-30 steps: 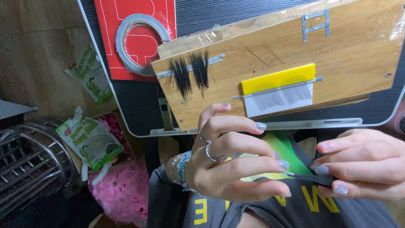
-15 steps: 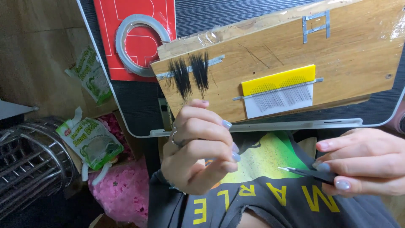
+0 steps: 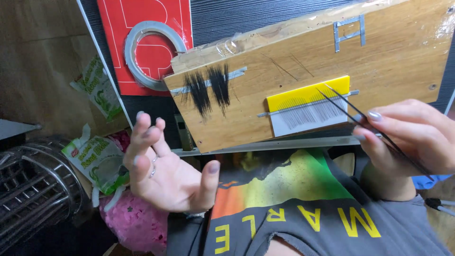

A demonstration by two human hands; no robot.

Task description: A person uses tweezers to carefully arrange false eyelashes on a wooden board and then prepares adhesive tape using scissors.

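Head view: tweezers [image 3: 360, 118] in right hand [image 3: 407, 137].

Thin black tweezers [image 3: 365, 118] slant up-left. Their tips sit over a yellow-and-white card [image 3: 308, 105] lined with fine lashes.

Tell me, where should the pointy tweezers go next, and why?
Probably a little lower, onto the row of thin dark hairs on the yellow and white card. The right hand holds the tweezers with their tips just above that row, not clearly touching it. The left hand is open and empty, off the wooden board.
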